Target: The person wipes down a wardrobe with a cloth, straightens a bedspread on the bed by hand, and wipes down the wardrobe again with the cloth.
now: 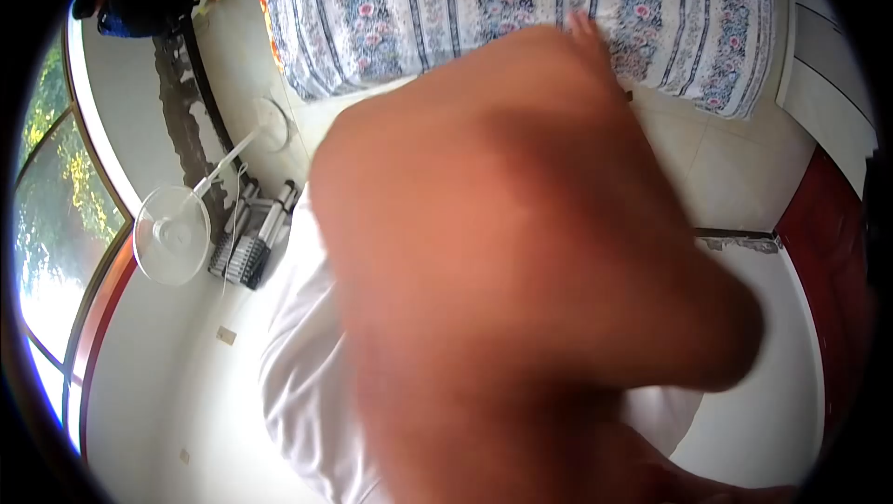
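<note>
A large, blurred hand [502, 234] is right in front of the camera and covers the middle of the view. Its fingers cannot be made out, and I cannot tell whether it is my left or my right. Past its upper edge, small fingertips [583, 30] show against the flowered, striped bedspread [391, 20]; contact with the cloth is unclear. Below and to the left of the blurred hand lies pale, wrinkled cloth [307, 364]. Anything held is hidden.
A white standing fan [173, 234] and a folded grey metal frame [251, 239] are at the left, near a window [70, 197]. Dark clothing or a bag [144, 2] sits at the upper left. A dark red door [823, 271] is at the right.
</note>
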The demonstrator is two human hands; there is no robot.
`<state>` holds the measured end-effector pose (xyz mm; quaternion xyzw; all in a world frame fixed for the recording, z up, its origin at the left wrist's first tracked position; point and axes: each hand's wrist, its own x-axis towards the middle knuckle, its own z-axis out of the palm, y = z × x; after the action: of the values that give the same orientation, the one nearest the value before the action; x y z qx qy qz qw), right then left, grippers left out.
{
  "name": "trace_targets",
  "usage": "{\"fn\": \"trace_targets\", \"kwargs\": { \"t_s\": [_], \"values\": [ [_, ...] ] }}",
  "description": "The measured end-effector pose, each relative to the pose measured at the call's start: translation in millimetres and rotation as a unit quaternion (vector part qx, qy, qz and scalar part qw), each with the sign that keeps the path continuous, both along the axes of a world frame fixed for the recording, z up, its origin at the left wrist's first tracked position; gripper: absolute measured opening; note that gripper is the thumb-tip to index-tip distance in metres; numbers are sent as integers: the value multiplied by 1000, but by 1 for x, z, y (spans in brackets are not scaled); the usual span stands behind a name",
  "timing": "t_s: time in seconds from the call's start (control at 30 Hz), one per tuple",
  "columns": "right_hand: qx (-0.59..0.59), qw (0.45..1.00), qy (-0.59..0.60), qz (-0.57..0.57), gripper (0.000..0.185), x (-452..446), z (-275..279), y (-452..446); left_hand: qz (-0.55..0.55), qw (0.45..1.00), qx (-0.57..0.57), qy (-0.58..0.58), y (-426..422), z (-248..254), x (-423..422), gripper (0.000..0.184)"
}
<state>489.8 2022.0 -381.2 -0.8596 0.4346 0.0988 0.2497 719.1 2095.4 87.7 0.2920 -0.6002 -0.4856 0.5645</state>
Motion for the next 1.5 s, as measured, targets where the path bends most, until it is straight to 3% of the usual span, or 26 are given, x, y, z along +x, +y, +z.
{"fn": "trace_targets", "kwargs": {
  "t_s": [0.03, 0.07, 0.1, 0.13, 0.17, 0.2, 0.23, 0.27, 0.3, 0.37, 0.4, 0.43, 0.57, 0.67, 0.8, 1.1, 1.33, 1.4, 1.5],
  "values": [
    [38, 999, 37, 11, 67, 2, -8, 3, -25, 999, -14, -38, 0, -1, 11, 20],
    [122, 992, -6, -41, 69, -2, -28, 8, -85, 991, -3, -104, 0, 6, 28, 24],
    [174, 983, 21, -57, 65, 0, -50, 9, -42, 978, -152, -135, -1, -1, 35, 28],
    [308, 946, 90, -41, 58, 13, -34, -2, -4, 972, -188, -144, 0, 8, 46, 21],
    [460, 884, -1, -83, 51, 11, -32, -1, 35, 963, -221, -150, 6, 20, 61, 20],
    [472, 881, -13, 0, 50, 15, -11, -9, 73, 956, -232, -164, 16, 32, 76, 26],
    [482, 872, -24, 82, 49, 20, 21, -20, 91, 962, -161, -202, 38, 57, 101, 34],
    [376, 922, -69, 66, 46, 23, 56, -33, -8, 961, -181, -210, 75, 75, 181, 44],
    [260, 958, -114, 50, 43, 27, 97, -51, -7, 959, -193, -209, 61, 95, 165, 44],
    [203, 926, -312, 59, 41, 34, 207, -84, 69, 976, -167, 124, 16, 158, 116, 29],
    [293, 880, -371, 46, 41, 39, 290, -92, 58, 975, -194, -89, 23, 191, 150, 30],
    [246, 859, -428, 136, 45, 33, 350, -107, 68, 959, -249, -118, 24, 209, 157, 30],
    [215, 709, -597, 309, 49, 20, 524, -80, 93, 943, -300, -105, 37, 219, 156, 30],
    [182, 648, -630, 386, 52, 12, 579, -41, 88, 934, -329, -111, 47, 226, 152, 31],
    [131, 610, -670, 404, 56, -1, 595, 0, 70, 933, -331, -125, 41, 221, 149, 31],
    [86, 669, -624, 394, 65, -16, 573, 36, 60, 918, -389, -53, 45, 173, 159, 34],
    [77, 645, -659, 378, 73, -14, 560, 25, 42, 917, -391, -72, 25, 174, 158, 36],
    [74, 638, -657, 395, 75, -14, 566, 43, 56, 910, -404, -72, 54, 177, 160, 36],
    [68, 665, -630, 394, 78, -27, 571, 51, 58, 903, -425, -35, 51, 167, 155, 38]
  ]
}}
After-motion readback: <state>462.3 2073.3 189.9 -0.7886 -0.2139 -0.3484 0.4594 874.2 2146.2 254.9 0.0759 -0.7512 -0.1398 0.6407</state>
